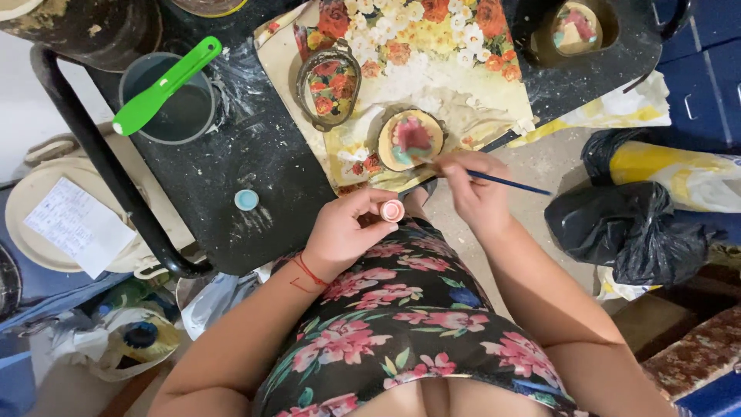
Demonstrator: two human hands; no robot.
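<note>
Partly painted already, the small oval piece (411,139) shows pink and teal; my right hand (475,189) pinches the brush (505,182), my left hand (347,232) grips a pink paint pot (392,210).

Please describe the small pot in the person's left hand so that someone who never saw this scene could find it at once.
Start at the black table with the flowered sheet on it. Just below its near edge, the left hand pinches a tiny pink paint pot between its fingertips. A similar small pot lies on the table, but that one is light blue and no hand touches it.
</note>
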